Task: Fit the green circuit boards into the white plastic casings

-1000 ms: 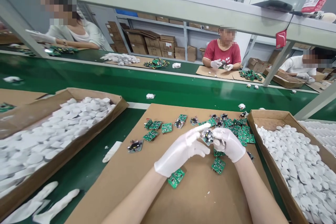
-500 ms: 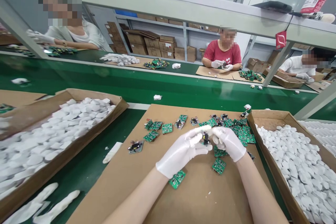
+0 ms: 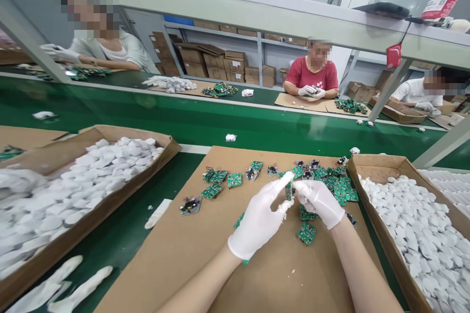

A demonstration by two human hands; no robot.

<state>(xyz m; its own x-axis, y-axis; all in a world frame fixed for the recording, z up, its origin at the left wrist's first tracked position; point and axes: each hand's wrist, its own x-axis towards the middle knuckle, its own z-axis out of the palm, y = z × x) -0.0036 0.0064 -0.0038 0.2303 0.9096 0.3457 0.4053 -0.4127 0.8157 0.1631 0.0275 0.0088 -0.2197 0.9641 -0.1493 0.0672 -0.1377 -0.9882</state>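
Note:
Both my hands wear white gloves and meet over a brown cardboard sheet [image 3: 176,259]. My left hand [image 3: 262,212] grips a small circuit board [image 3: 289,190] between thumb and forefinger, the board standing on edge. Against the board's right side, my right hand [image 3: 317,200] has its fingers closed on it too. Green circuit boards [image 3: 340,186] lie heaped just behind and right of my right hand. Another green board [image 3: 306,233] lies below it. More loose boards [image 3: 212,190] are spread at the sheet's upper left.
Cardboard trays of white pieces stand left [image 3: 176,145] and right [image 3: 394,160]. A green conveyor [image 3: 183,124] carries small white-topped items [image 3: 231,137] beyond the sheet. Co-workers sit across it. A metal frame [image 3: 220,2] spans above; white finger-shaped pieces [image 3: 82,288] lie lower left.
My left hand has turned, and the board between my hands now stands edge-on. Items on the conveyor have shifted right. A blurred white-gloved hand has appeared over the left tray.

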